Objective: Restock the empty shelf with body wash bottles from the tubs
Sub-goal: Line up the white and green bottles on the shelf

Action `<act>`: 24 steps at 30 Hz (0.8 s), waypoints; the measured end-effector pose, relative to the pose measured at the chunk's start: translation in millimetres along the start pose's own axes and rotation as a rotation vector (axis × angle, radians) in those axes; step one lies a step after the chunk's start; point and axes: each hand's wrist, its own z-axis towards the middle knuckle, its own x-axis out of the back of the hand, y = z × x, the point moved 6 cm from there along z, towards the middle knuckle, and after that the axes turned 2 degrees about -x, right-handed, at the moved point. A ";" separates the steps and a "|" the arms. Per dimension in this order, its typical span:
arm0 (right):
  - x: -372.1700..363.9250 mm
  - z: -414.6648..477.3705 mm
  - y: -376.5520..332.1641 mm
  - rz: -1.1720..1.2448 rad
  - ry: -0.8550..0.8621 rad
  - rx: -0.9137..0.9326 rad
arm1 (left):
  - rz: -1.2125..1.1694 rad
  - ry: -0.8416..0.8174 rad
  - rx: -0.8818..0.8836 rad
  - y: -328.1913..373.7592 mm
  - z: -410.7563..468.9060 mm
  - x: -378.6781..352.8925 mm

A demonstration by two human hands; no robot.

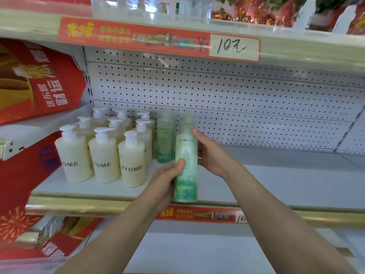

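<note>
While both hands hold one green bottle (186, 167) at the shelf's front edge, the job looks approx a third done, judging by what's stocked vs. bare. Left hand (165, 182) wraps the lower body, thumb across the front; right hand (210, 153) steadies the upper part from the side, fingertips near the neck. Both grips are closed on that bottle, upright, its base at or just above the shelf (276, 184) lip; can't tell if it's touching down yet.

Done so far: a block of cream pump bottles (104, 155), marked "ZYOME", several rows deep on the left end. Just beside them, two more green bottles (165, 135) stand toward the back, so a green column is started, and the held one seems meant for the front of it.

Left to do: everything to the right of the hands, i.e. most of the shelf run, bare back to the pegboard (237, 99). Tubs aren't in view, so no telling how much stock remains. Price strip (158, 39) above reads "10" handwritten. Red gift boxes (39, 82) crowd the neighbouring bay on the left.
</note>
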 end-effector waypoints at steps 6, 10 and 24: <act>33.3 -10.2 -16.6 -0.202 0.035 0.040 | 0.147 0.072 -0.087 0.0 20.5 -24.9; 65.0 -2.8 -28.2 -0.163 0.098 0.053 | 0.304 0.186 -0.198 15.6 42.8 -37.6; 138.2 64.9 -45.4 -0.195 0.260 0.130 | 1.510 0.517 -0.515 94.8 140.1 -17.5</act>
